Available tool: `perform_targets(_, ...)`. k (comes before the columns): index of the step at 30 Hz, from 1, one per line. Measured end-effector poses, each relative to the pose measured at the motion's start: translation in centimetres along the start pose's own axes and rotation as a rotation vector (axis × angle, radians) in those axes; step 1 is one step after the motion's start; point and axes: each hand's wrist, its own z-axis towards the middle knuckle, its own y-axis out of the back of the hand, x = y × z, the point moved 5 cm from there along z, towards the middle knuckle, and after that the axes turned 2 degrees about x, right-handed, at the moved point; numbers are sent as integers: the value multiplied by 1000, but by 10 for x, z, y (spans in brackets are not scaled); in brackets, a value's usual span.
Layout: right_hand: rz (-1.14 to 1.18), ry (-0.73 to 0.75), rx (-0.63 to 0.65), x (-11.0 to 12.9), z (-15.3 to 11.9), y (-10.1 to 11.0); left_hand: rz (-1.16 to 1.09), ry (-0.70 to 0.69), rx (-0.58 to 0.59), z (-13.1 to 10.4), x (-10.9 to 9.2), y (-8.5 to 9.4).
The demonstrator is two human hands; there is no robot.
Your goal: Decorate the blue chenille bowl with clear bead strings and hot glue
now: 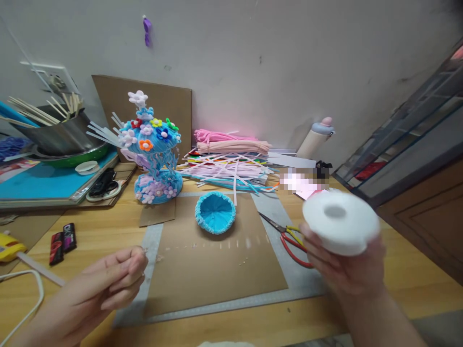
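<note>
My right hand (349,272) grips a thick white roll (356,221) with a hole in its middle, held up above the right side of the table and slightly blurred. Over the left edge of the cardboard sheet, my left hand (121,277) is closed in a pinch; a tiny pale bit may show at its fingertips, too small to name. Between the hands, a blue fuzzy bowl (216,213), apparently made of pipe cleaners, lies with its hollow facing me. Scissors (289,236) with red and yellow handles lie just left of my right hand.
A brown cardboard sheet (217,270) covers a grey cutting mat (227,308). Behind stand a blue flower-covered pipe-cleaner piece (159,190) and bundles of pipe cleaners (231,144). A glue gun (10,248) lies left, a metal bowl (61,135) behind it, a bottle (314,137) back right.
</note>
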Motion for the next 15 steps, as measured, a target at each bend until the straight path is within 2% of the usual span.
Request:
perform_targets(2,165,-10,-48,-11,11,1,-5,-5,-7,0,3,1)
perform_targets(3,170,0,-101,-17,17,5,-7,-14,-4,0,3,1)
perform_targets(4,90,22,-173,-23,25,10,-7,-25,-3,1,3,1)
perform_targets(6,-198,16,-208,-36,40,16,16,-39,-8,1,2,3)
perform_targets(9,-554,-33,-92,-58,62,16,91,12,-105,1,8,9)
perform_targets(12,-672,-60,-52,-78,76,12,174,89,-244,0,21,10)
perform_targets(13,-698,-68,-57,-83,79,11,211,97,-235,1,26,6)
perform_targets(15,-765,-79,-71,-89,83,9,298,97,-139,5,34,-9)
